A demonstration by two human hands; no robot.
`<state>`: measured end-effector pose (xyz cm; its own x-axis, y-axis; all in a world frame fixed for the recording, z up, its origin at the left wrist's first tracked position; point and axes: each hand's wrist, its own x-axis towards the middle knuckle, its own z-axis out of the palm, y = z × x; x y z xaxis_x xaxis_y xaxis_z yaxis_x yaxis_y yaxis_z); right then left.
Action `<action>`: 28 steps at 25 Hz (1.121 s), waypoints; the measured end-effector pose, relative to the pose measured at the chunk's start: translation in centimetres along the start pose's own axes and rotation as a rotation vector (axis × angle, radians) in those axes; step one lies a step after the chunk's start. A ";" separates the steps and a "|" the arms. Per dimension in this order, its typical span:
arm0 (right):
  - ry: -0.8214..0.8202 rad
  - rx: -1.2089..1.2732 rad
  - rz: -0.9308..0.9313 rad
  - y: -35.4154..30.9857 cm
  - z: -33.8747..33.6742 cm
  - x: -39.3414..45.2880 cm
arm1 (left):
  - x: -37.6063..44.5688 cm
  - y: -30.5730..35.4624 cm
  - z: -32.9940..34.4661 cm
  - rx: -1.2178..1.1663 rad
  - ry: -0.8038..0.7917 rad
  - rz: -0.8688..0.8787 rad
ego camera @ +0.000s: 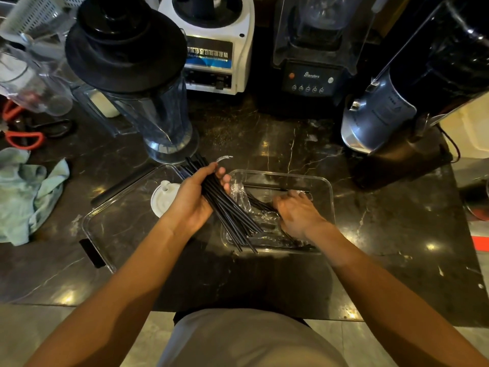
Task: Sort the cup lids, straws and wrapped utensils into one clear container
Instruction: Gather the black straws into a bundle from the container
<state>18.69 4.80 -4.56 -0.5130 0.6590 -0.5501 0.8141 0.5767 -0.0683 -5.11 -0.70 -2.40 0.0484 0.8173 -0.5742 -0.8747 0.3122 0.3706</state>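
My left hand (194, 197) grips a bundle of black straws (232, 215) that slants from upper left down over the left rim of a clear container (326, 186). Inside the container my right hand (295, 211) is palm down, fingers curled onto clear-wrapped utensils (262, 215) and a few black straws lying on the bottom. A white cup lid (162, 197) lies on the counter just left of my left hand, on a flat clear container lid (105, 221).
Several blenders stand along the back: a clear jug with a black lid (148, 83), a white base (219, 49), a black "Blenders" unit (309, 80), and a silver machine (383, 115) at the right. A pale green cloth (29, 194) and red-handled scissors (23, 139) lie at the left.
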 end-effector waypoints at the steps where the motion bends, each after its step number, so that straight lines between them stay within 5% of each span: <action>1: -0.016 0.037 0.004 0.1 0.0 -0.1 | 0.0 0.0 -0.1 -0.005 0.009 0.004; 9: -0.229 0.142 0.025 -0.9 -0.4 -0.8 | 0.1 -0.2 -0.7 0.013 0.017 0.013; 12: -0.138 -0.010 -0.026 -1.7 0.0 -1.0 | 0.1 -0.3 -0.6 0.040 0.013 0.017; 21: -0.065 0.249 0.012 -3.0 0.1 -1.5 | -0.1 -0.2 -0.2 0.055 0.016 0.012; 28: -0.069 0.222 0.055 -5.1 0.0 -1.1 | -0.3 0.3 -0.4 0.042 0.035 0.019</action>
<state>15.10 1.14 -3.65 -0.4530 0.6473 -0.6131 0.8839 0.4156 -0.2143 -5.59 -1.06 -2.42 0.0147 0.8059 -0.5918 -0.8542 0.3178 0.4115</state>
